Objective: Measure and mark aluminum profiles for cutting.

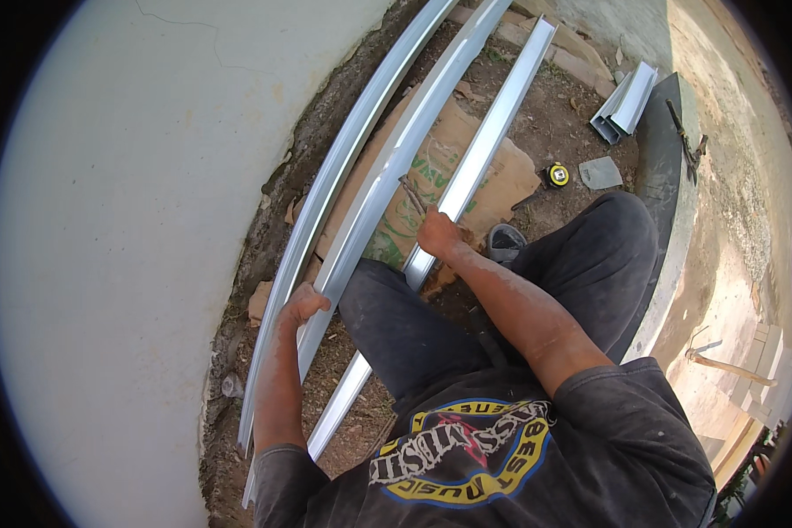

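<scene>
Three long silvery metal channels run from the lower left toward the top. My left hand (304, 304) is closed on the edge of the middle metal channel (387, 180). Another channel (312, 220) lies to its left, beside the wall. My right hand (438, 234) is closed over the right-hand channel (493, 128), which passes across my lower leg area and is partly hidden there. From that fist a hand tool with dark metal jaws (413, 195) points toward the middle channel. Its handles are mostly hidden by my fingers.
Flattened brown cardboard or paper sacking (502, 180) lies under the channels on soil. To the right are a yellow-black tape measure (556, 175), a pale flat scrap (601, 173) and short channel offcuts (626, 101). A pale wall (150, 220) stands left; a low kerb (671, 229) curves along the right.
</scene>
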`<state>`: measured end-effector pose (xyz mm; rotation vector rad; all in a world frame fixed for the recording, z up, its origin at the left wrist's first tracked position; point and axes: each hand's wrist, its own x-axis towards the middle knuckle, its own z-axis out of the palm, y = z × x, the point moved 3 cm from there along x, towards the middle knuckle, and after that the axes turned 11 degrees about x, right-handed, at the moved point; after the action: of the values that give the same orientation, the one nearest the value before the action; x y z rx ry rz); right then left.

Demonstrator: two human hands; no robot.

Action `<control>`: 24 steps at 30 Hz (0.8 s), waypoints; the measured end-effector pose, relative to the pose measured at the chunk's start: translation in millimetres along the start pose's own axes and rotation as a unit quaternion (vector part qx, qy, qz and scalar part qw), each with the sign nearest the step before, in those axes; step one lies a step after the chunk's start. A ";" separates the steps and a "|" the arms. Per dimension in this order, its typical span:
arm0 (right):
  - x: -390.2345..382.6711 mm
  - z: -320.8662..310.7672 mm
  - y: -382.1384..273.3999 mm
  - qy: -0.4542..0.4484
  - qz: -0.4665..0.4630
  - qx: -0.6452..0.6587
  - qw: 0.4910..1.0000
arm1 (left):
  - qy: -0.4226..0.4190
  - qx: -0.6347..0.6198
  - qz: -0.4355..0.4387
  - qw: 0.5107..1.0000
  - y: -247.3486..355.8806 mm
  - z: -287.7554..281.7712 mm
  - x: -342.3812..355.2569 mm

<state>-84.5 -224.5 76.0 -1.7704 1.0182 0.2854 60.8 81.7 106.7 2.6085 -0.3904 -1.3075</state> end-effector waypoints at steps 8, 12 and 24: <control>-16.6 30.2 -7.9 -0.019 0.056 0.075 0.995 | -0.011 0.040 0.002 0.999 -7.2 7.8 6.1; -18.1 37.4 -7.7 -0.008 0.079 0.114 0.990 | -0.001 0.049 0.019 0.999 -10.9 8.8 8.0; -0.2 29.6 26.9 0.041 -0.043 0.064 0.996 | -0.088 0.036 -0.022 0.995 -8.6 2.7 11.7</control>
<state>-96.9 -202.1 45.3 -1.7158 0.9939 0.0922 66.6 85.9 93.8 2.5810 -0.4178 -1.5716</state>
